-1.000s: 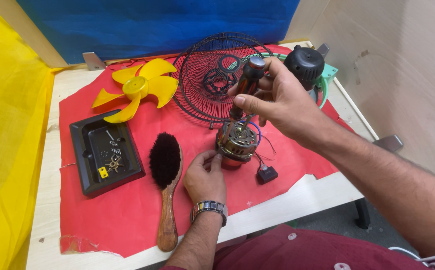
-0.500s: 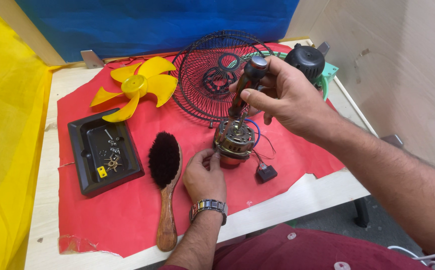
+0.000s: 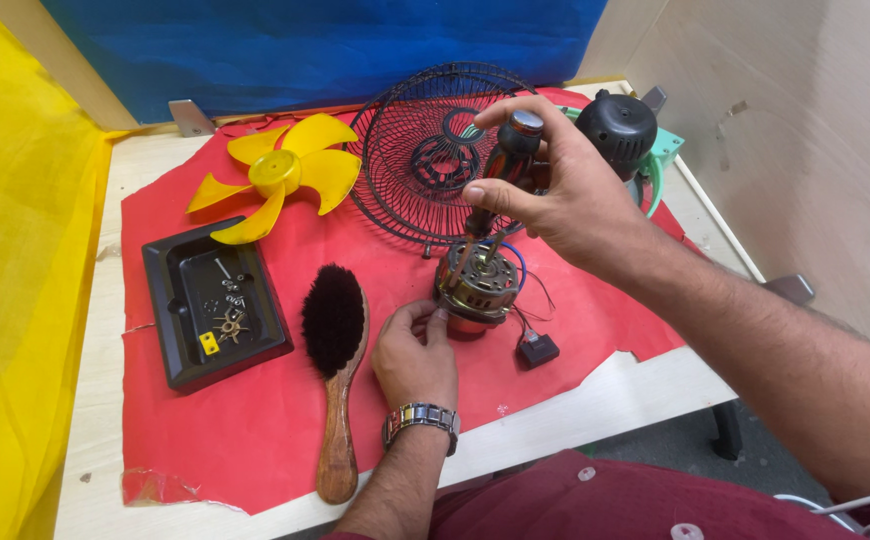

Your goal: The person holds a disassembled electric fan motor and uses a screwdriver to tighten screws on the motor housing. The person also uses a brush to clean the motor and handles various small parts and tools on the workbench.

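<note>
Left hand (image 3: 417, 352) is gripping the fan motor (image 3: 477, 287) on the red cloth (image 3: 255, 420); right hand (image 3: 565, 195) is gripping a screwdriver (image 3: 503, 170) above it.

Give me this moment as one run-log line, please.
left hand: steadies motor | right hand: holds screwdriver on motor | brush: beside

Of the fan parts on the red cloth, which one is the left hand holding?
The copper-wound motor. The left hand grips its side; the yellow blade and black wire guard lie untouched farther back.
</note>
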